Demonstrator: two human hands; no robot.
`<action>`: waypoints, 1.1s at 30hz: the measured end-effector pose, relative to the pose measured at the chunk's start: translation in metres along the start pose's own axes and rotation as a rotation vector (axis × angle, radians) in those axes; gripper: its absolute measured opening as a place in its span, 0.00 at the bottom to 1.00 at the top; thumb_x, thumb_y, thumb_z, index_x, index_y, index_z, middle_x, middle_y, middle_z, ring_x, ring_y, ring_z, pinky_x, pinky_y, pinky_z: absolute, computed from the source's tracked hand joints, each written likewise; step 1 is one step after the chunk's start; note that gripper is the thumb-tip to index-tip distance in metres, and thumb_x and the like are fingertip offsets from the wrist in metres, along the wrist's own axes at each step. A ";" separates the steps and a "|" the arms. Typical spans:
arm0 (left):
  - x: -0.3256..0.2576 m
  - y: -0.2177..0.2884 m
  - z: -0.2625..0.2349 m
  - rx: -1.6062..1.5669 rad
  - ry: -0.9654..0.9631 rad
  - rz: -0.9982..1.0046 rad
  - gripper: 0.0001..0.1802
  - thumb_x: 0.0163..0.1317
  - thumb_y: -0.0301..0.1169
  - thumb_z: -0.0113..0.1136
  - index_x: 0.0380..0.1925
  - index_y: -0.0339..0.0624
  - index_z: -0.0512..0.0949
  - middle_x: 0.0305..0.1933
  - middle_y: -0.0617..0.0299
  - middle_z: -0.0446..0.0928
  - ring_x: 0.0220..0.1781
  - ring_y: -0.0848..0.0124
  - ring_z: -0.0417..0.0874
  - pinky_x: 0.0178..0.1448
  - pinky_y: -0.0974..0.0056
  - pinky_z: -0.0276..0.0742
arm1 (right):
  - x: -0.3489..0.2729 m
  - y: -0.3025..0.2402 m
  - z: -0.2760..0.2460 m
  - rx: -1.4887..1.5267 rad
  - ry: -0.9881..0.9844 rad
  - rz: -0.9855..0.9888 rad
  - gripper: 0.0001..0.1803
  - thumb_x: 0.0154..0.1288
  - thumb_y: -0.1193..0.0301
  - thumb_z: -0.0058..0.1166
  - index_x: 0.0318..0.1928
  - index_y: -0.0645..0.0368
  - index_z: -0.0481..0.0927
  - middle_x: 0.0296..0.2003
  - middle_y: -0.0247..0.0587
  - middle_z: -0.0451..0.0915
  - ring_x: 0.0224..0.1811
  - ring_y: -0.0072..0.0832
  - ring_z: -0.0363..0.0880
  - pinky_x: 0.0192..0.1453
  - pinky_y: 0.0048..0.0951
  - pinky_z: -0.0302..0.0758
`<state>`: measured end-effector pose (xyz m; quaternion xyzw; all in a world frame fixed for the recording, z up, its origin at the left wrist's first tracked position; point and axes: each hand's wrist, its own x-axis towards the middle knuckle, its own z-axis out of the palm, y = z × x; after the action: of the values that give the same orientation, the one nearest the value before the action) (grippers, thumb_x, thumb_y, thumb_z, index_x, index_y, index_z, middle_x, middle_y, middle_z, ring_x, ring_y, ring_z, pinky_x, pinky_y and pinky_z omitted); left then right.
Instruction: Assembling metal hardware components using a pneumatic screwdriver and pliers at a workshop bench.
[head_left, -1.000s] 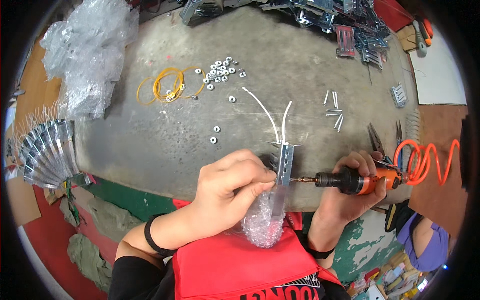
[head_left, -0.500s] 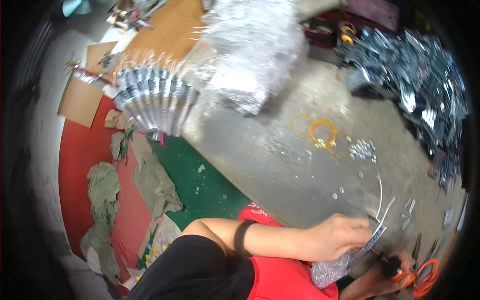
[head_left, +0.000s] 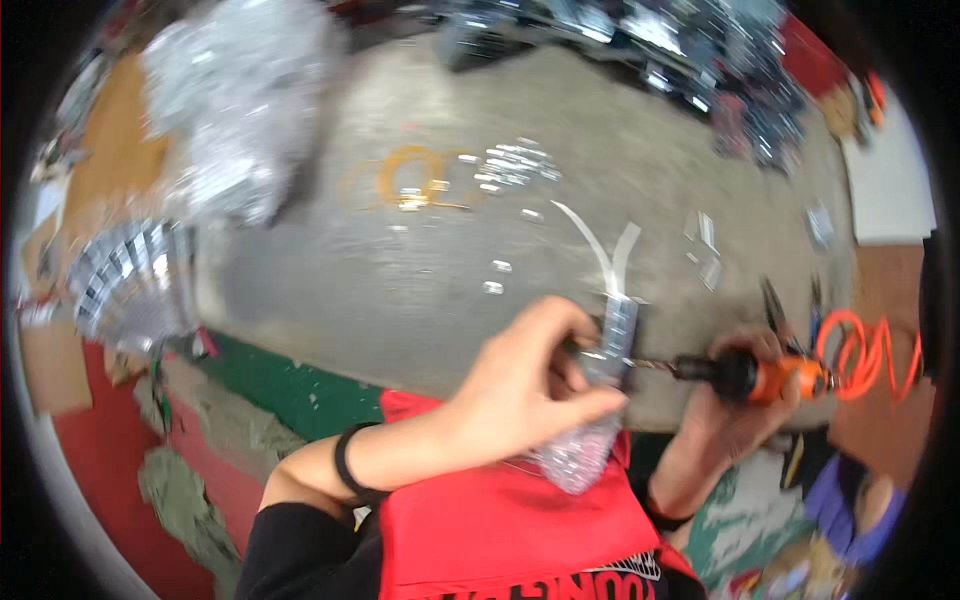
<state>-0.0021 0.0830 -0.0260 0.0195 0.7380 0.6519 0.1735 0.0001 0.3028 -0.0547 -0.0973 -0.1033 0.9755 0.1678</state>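
Note:
My left hand [head_left: 535, 375] pinches a narrow dark strip-like piece [head_left: 620, 330], held roughly upright above the table's near edge. Two pale flat strips [head_left: 612, 260] stick out of its top, and crinkled clear plastic wrap [head_left: 580, 452] hangs below my fingers. My right hand [head_left: 735, 410] is wrapped round an orange and black power screwdriver [head_left: 755, 376]. Its thin bit points left and reaches the right side of the dark piece; blur hides whether they touch. An orange coiled cord [head_left: 850, 355] trails off the tool's back end.
On the grey table [head_left: 400, 310] lie a yellow wire coil [head_left: 410, 178], small shiny metal parts [head_left: 520, 163] and pliers [head_left: 773, 305]. Clear plastic-wrapped goods [head_left: 235, 110] stand far left, beside a fan of wrapped pieces [head_left: 135, 285]. A dark glossy heap [head_left: 640, 40] lines the far edge.
The view has turned right, so the table things sit further left. Both hands now show more fully, and the screwdriver's bit lies level against or beside the dark piece.

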 end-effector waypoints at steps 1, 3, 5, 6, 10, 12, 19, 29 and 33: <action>0.000 0.004 0.000 -0.029 -0.003 -0.075 0.26 0.48 0.31 0.74 0.42 0.37 0.69 0.34 0.59 0.74 0.30 0.75 0.81 0.33 0.68 0.80 | -0.001 0.000 0.005 0.013 0.041 -0.010 0.23 0.60 0.68 0.56 0.54 0.62 0.67 0.34 0.37 0.68 0.38 0.28 0.70 0.54 0.35 0.71; -0.001 -0.008 -0.001 -0.112 -0.021 -0.035 0.26 0.51 0.30 0.73 0.44 0.36 0.68 0.31 0.58 0.76 0.30 0.75 0.82 0.33 0.69 0.80 | -0.005 -0.001 0.007 -0.215 0.111 -0.098 0.21 0.63 0.66 0.54 0.53 0.60 0.68 0.34 0.37 0.70 0.38 0.29 0.71 0.56 0.36 0.69; -0.003 -0.008 -0.004 -0.181 -0.060 -0.089 0.26 0.53 0.29 0.72 0.46 0.36 0.66 0.28 0.59 0.78 0.30 0.75 0.82 0.33 0.70 0.80 | -0.012 0.000 0.006 -0.292 0.155 -0.130 0.20 0.64 0.65 0.54 0.53 0.59 0.69 0.34 0.36 0.70 0.39 0.29 0.71 0.56 0.37 0.68; -0.003 -0.007 -0.005 -0.130 -0.075 -0.061 0.26 0.55 0.28 0.70 0.47 0.36 0.66 0.26 0.59 0.78 0.29 0.75 0.83 0.34 0.70 0.79 | -0.013 0.001 0.006 -0.358 0.185 -0.130 0.19 0.65 0.63 0.53 0.52 0.59 0.69 0.34 0.36 0.71 0.39 0.29 0.72 0.57 0.37 0.67; -0.005 -0.003 -0.004 -0.101 -0.079 -0.088 0.26 0.55 0.28 0.70 0.48 0.35 0.66 0.27 0.59 0.79 0.30 0.74 0.83 0.34 0.70 0.80 | -0.013 0.003 0.007 -0.387 0.187 -0.147 0.19 0.66 0.62 0.53 0.52 0.58 0.69 0.34 0.36 0.71 0.40 0.29 0.72 0.58 0.37 0.67; -0.006 -0.001 -0.003 -0.121 -0.082 -0.089 0.26 0.56 0.28 0.69 0.49 0.35 0.66 0.27 0.58 0.80 0.30 0.74 0.84 0.35 0.70 0.80 | -0.012 0.004 0.006 -0.373 0.187 -0.134 0.19 0.66 0.63 0.53 0.52 0.58 0.69 0.34 0.36 0.72 0.40 0.29 0.72 0.58 0.37 0.67; -0.007 -0.003 -0.002 -0.144 -0.084 -0.092 0.26 0.55 0.28 0.69 0.49 0.34 0.67 0.27 0.57 0.80 0.30 0.74 0.84 0.35 0.69 0.80 | -0.013 0.008 0.011 -0.314 0.186 -0.113 0.19 0.64 0.69 0.54 0.53 0.64 0.69 0.36 0.42 0.71 0.41 0.33 0.73 0.58 0.40 0.68; -0.005 -0.007 -0.002 -0.130 -0.092 -0.063 0.26 0.55 0.29 0.70 0.49 0.35 0.68 0.26 0.58 0.81 0.29 0.74 0.84 0.34 0.70 0.80 | -0.013 0.009 0.017 -0.337 0.240 -0.082 0.17 0.64 0.69 0.56 0.50 0.64 0.70 0.35 0.40 0.71 0.40 0.32 0.72 0.58 0.38 0.68; -0.007 -0.006 -0.003 -0.085 -0.068 -0.073 0.25 0.54 0.29 0.71 0.48 0.35 0.69 0.25 0.60 0.81 0.29 0.76 0.84 0.33 0.70 0.79 | -0.012 0.011 0.017 -0.342 0.248 -0.055 0.17 0.65 0.68 0.55 0.50 0.63 0.70 0.34 0.39 0.71 0.40 0.31 0.72 0.58 0.37 0.67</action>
<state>0.0054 0.0776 -0.0302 0.0074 0.7035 0.6748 0.2229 0.0042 0.2854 -0.0394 -0.2408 -0.2486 0.9194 0.1870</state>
